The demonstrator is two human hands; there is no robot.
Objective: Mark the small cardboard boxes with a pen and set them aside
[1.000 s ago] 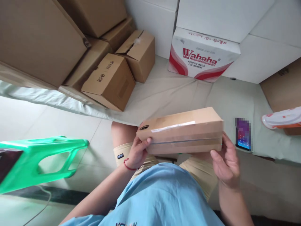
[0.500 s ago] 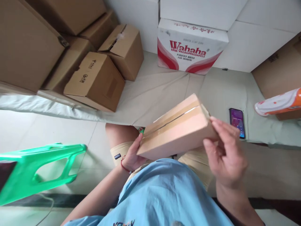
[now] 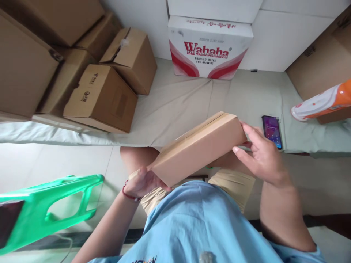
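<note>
A small brown cardboard box (image 3: 199,149) is held tilted above my lap, one long side turned toward me. Its taped top seam faces away and shows only as a narrow strip. My left hand (image 3: 145,181) grips the lower left end, thumb on the near corner and the other fingers partly under the box. At the upper right end, my right hand (image 3: 259,155) holds the box between thumb and fingers; some fingertips are hidden behind it.
Cardboard boxes (image 3: 101,98) stand at the left of the cloth-covered surface (image 3: 186,106). A white Wahaha carton (image 3: 208,51) is at the back. A lit phone (image 3: 272,131) and an orange-and-white packet (image 3: 323,100) lie right. A green plastic stool (image 3: 35,215) stands on the floor at left.
The box has rolled so its long side shows more and its taped top less. My left hand has shifted left and slightly down at the box's end. The view has moved a little.
</note>
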